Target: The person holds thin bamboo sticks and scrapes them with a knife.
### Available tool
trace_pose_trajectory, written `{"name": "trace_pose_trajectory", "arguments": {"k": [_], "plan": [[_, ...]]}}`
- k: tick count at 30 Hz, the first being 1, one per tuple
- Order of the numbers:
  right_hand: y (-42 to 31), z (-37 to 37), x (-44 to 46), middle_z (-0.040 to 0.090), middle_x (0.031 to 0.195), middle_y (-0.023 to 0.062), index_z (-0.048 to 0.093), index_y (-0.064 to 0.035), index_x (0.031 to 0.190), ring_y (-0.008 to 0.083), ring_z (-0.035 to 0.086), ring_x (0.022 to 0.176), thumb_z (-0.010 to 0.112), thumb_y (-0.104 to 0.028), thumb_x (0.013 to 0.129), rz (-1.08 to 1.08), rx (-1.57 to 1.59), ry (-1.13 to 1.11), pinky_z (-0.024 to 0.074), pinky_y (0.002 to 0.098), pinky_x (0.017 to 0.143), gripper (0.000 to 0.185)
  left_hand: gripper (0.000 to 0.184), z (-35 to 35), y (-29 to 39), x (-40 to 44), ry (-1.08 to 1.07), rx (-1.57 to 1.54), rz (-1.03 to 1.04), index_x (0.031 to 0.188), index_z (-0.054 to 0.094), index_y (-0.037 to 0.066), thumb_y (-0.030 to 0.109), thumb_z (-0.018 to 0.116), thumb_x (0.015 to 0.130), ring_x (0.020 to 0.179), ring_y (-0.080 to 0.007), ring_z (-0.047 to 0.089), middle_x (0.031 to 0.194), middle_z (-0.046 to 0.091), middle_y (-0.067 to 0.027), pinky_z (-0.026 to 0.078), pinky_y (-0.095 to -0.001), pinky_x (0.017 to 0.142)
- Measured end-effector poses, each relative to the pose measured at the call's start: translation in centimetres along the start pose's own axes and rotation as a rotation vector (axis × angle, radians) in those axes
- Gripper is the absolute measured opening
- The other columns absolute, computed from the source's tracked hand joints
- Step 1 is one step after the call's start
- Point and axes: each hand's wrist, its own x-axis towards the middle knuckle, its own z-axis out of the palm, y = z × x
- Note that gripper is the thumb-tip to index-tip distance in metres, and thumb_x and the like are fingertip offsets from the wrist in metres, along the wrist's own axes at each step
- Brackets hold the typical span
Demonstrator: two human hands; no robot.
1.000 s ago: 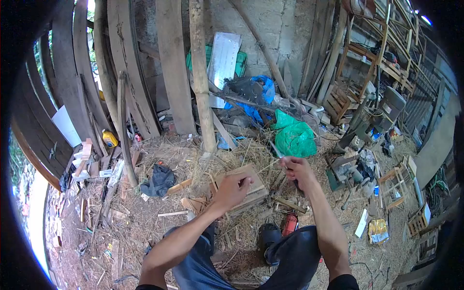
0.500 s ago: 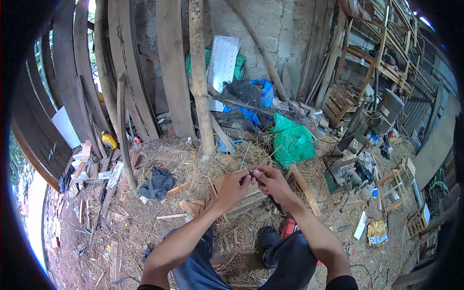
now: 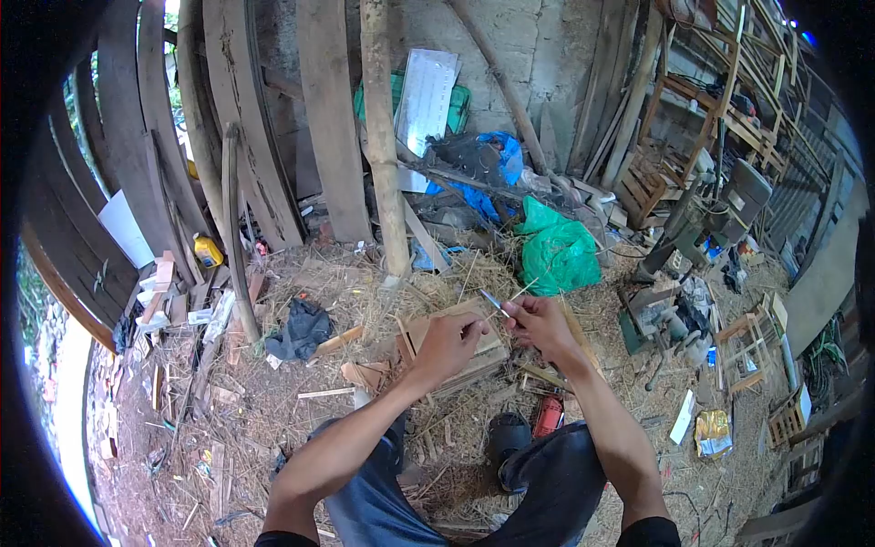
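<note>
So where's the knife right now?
In the head view, the knife is just right of centre, in the right hand, tip pointing up and left. The left hand is close by; the green bag lies beyond.

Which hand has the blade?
The right hand: a thin, pale blade juts up and leftward from its fingers. The left hand, fingers curled, shows no blade.

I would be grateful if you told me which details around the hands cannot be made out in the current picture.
All in the head view:
- Grip end of the thin tool: hidden by the right hand.
- Anything pinched in the left hand: too small to tell.
- Contents of the green bag: covered by the bag.
- Yellow bottle: label too small to read.
</note>
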Motion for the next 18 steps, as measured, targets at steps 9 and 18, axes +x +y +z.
{"name": "trace_pose_trajectory", "arguments": {"k": [9, 18], "plan": [[2.5, -6.7, -0.3, 0.059, 0.072, 0.0017, 0.062, -0.0018, 0.099, 0.0052, 0.045, 0.051, 0.052, -0.018, 0.093, -0.121, -0.104, 0.44, 0.0316, 0.0207, 0.041, 0.019, 0.02, -2.6, -0.3, -0.7, 0.013, 0.099, -0.128, 0.092, 0.066, 0.004, 0.02, 0.056, 0.088, 0.062, -0.0249, 0.059, 0.074, 0.064, -0.0149, 0.045, -0.0357, 0.061], [-1.7, 2.1, -2.2, 0.06, 0.078, 0.0006, 0.059, -0.0027, 0.104, 0.0052, 0.038, 0.05, 0.054, -0.017, 0.093, 0.045, 0.261, -0.142, 0.0306, 0.0202, 0.044, 0.019, 0.017, 0.0, -0.1, 0.7, 0.028, 0.115, 0.027, 0.096, 0.066, 0.004, 0.014, 0.057, 0.086, 0.065, -0.0303, 0.06, 0.079, 0.065, -0.0155, 0.046, -0.035, 0.062]]}}
